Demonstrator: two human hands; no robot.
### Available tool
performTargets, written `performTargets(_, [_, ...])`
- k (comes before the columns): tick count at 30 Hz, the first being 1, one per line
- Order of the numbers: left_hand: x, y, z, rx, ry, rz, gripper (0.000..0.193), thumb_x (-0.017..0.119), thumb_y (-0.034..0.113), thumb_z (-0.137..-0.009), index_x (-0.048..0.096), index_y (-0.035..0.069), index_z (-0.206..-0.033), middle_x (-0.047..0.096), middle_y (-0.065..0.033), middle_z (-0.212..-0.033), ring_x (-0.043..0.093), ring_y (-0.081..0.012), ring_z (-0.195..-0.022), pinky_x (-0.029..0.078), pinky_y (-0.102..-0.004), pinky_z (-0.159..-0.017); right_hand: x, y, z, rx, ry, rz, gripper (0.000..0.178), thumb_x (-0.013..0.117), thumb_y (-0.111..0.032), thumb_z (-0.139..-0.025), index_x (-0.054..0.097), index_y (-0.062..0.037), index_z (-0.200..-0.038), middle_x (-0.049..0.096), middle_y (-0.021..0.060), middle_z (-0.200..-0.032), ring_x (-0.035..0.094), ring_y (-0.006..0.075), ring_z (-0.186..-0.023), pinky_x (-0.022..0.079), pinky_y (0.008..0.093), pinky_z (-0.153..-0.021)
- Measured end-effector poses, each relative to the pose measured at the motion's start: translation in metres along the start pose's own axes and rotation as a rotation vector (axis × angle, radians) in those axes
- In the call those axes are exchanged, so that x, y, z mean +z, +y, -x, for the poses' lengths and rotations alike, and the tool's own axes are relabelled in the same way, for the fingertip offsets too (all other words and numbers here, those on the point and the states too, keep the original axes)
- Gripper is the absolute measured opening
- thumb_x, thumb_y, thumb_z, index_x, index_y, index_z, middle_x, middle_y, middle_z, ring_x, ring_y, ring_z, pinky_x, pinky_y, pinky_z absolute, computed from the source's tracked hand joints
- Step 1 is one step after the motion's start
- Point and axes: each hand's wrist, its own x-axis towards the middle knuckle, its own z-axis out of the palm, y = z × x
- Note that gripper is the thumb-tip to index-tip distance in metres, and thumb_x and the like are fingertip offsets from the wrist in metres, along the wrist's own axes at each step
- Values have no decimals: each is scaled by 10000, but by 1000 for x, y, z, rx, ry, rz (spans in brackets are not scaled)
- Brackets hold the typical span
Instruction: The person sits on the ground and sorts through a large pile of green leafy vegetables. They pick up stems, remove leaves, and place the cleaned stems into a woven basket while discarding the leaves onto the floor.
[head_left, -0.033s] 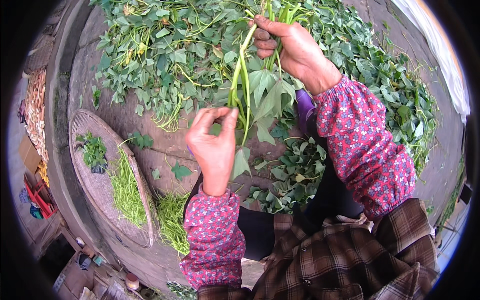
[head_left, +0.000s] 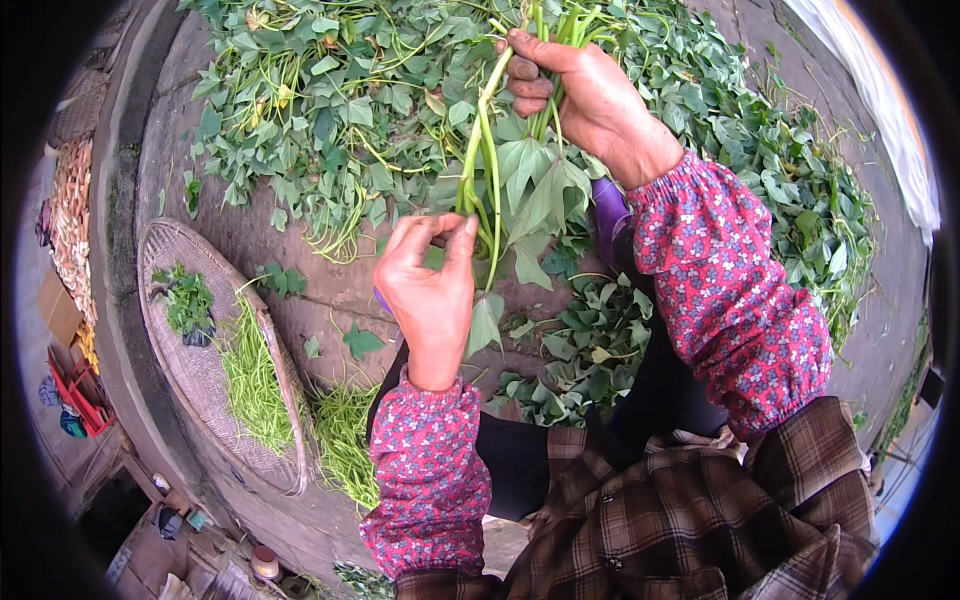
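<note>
Head view showed your bundle of green stems [head_left: 484,120] raised between your 2 hands, in front of the heap of leafy vines [head_left: 330,110]. Your right hand [head_left: 605,110] was curled around the bundle's upper part; your left hand [head_left: 428,285] pinched lower down with thumb and forefinger, though how many stems it caught, you couldn't tell. A sharp tug there, I judged, risked snapping a bent stem; a slack right grip risked letting others slip. Hanging leaves [head_left: 530,185] could have snagged between stems. Left of you, thin green strips [head_left: 255,385] lay in a woven tray [head_left: 195,365], where stray leaves might have mixed in.
</note>
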Motion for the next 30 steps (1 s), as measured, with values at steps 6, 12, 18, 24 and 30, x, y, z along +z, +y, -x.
performTargets(6, [8,1,-1,10,-4,-132,184,662,-19,-657,607,-47,-831,592,-138,-748,610,-227,-683,462,-297,-630,-5,2,0,0,4,-27,136,480,-113,-873,550,3,-884,499,8,-659,409,90,-559,327,232,-501])
performTargets(12, [13,1,1,-64,15,51,186,647,-4,-702,592,-68,-867,558,-82,-750,512,-141,-621,421,-256,-614,6,1,5,-7,37,28,209,495,-205,-886,541,-2,-910,433,-29,-637,342,57,-521,292,203,-485])
performTargets(18, [9,-6,-1,-27,46,132,113,582,28,-817,551,-74,-854,506,-18,-813,482,-62,-713,401,-189,-628,14,9,19,92,-103,572,260,671,-285,-767,567,-48,-740,494,-21,-601,412,46,-498,325,195,-443])
performTargets(24, [10,-5,2,-118,62,172,172,579,110,-819,553,-60,-822,498,-51,-744,464,-120,-648,396,-248,-607,4,14,17,-140,-145,1098,231,703,-186,-727,615,18,-792,568,6,-617,521,122,-572,435,276,-553])
performTargets(30, [9,3,-4,-380,-134,364,190,524,177,-873,574,-2,-837,522,17,-716,419,-45,-604,344,-190,-548,-26,12,-9,-650,221,1858,145,598,-56,-669,634,-49,-809,614,154,-730,609,330,-690,496,402,-600])
